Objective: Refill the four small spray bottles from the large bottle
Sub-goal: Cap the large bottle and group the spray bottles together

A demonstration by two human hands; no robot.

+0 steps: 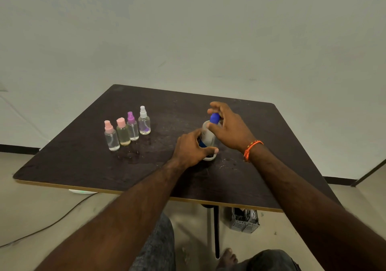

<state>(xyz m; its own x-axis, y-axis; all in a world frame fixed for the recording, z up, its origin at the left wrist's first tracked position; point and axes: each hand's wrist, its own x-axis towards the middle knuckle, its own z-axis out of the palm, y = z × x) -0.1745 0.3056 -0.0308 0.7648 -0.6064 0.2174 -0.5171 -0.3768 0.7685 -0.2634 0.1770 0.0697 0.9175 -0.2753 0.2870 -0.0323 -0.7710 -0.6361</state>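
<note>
The large bottle [208, 137] stands upright on the dark worktop [83, 155], right of centre. Your left hand [191, 148] curls round its lower body, while your right hand [227, 126] pinches its blue cap [214, 118] from above. The four small spray bottles [127, 128] stand capped in a slanted row to your left, well apart from both hands.

Both forearms are bare, without sleeves. An orange thread bracelet [251, 148] circles the right wrist. Grey patterned trousers [158, 247] cover the knees below the table [83, 155].
</note>
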